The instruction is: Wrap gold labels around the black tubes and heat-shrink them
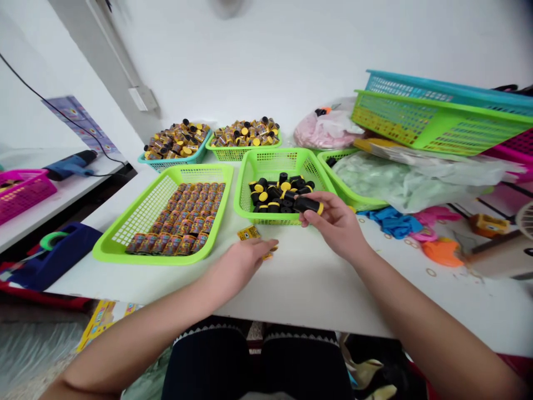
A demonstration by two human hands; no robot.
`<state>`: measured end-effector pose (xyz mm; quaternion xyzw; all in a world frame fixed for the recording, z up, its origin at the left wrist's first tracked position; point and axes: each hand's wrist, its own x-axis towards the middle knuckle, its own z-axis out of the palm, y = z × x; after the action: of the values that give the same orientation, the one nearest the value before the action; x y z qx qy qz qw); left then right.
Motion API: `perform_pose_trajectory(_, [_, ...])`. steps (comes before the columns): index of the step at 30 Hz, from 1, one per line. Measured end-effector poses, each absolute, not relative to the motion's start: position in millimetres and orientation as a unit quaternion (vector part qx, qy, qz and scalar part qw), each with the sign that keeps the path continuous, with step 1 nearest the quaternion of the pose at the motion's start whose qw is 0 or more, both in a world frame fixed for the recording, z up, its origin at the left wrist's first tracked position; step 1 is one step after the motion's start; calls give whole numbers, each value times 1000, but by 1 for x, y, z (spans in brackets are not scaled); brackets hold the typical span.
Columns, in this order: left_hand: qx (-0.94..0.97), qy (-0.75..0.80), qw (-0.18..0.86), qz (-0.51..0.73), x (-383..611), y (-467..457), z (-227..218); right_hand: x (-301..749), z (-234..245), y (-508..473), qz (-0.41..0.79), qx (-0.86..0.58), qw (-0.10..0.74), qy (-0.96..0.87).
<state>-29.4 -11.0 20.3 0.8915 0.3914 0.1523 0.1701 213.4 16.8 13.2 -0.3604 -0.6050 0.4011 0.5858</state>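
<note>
My right hand (333,222) is closed on a black tube with a yellow cap (307,205), held at the front edge of a green basket (270,162) that holds several black and yellow tubes. My left hand (245,261) lies on the white table with its fingers over a small yellow label (249,233); part of the label pokes out beyond the fingertips. To the left a larger green basket (141,214) holds rows of labelled tubes lying side by side.
Two baskets (245,150) of finished tubes stand at the back. On the right are stacked baskets (437,116), plastic bags (400,178) and coloured toys (441,250). A pink basket (25,191) and a blue tool (70,164) sit on a side table at left.
</note>
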Motion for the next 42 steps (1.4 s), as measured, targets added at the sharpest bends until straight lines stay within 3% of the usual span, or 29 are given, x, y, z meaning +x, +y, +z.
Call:
perform_pose_trajectory(6, [906, 401, 131, -31, -7, -17, 42, 213, 18, 14, 403, -360, 559, -629])
perform_pose_trajectory(10, [898, 363, 238, -70, -3, -7, 20, 211, 18, 13, 429, -330, 562, -625])
perform_pose_trajectory(15, [904, 345, 250, -1, -16, 13, 21, 211, 19, 12, 437, -311, 565, -627])
perform_pose_trajectory(20, [923, 366, 109, 51, -17, 4, 45, 212, 21, 10, 428, -317, 563, -632])
perform_pose_trajectory(23, [924, 346, 60, 152, -14, 2, 45, 210, 23, 8, 418, -323, 574, -625])
perform_pose_trajectory(27, [846, 363, 180, 348, -12, 15, 29, 211, 21, 6, 439, -326, 587, -597])
perform_pose_trajectory(32, [738, 418, 393, 356, -13, 22, 17, 213, 19, 4, 483, -301, 570, -593])
perform_pose_trajectory(42, [807, 344, 318, 360, -19, 19, 14, 207, 25, 2, 513, -354, 497, -604])
